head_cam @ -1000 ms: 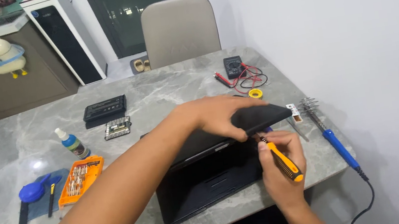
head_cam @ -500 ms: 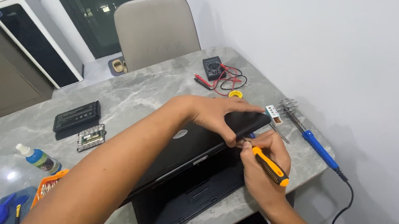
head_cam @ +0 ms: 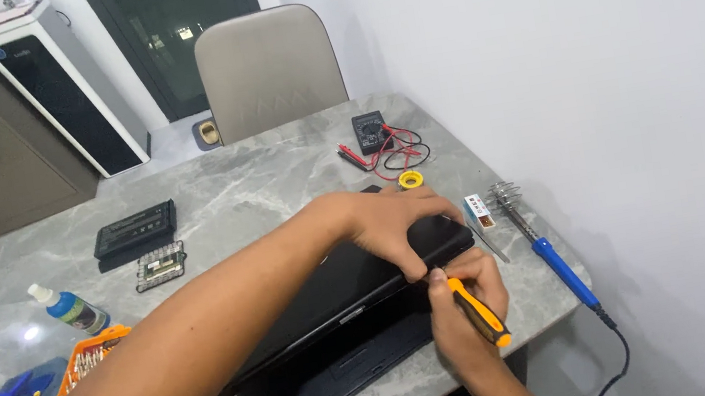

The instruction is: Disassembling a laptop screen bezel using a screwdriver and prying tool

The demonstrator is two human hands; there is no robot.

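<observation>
A black laptop (head_cam: 343,320) lies on the grey marble table (head_cam: 257,184), its lid partly raised. My left hand (head_cam: 393,220) reaches across and grips the lid's right corner, fingers curled over the edge. My right hand (head_cam: 468,300) holds an orange-and-black screwdriver (head_cam: 480,313), its tip pointing at the gap by the laptop's right hinge, just under my left fingers.
A blue soldering iron (head_cam: 558,265) on a coil stand, a small box (head_cam: 479,211), a yellow solder roll (head_cam: 410,180) and a multimeter (head_cam: 370,130) lie to the right. A laptop battery (head_cam: 135,229), bit case (head_cam: 160,266), bottle (head_cam: 69,309) and orange bit tray (head_cam: 90,358) lie left. A chair (head_cam: 268,71) stands behind.
The view has shifted left, so everything sits further right in frame. My hands stay at the laptop's right corner, the screwdriver still at the hinge.
</observation>
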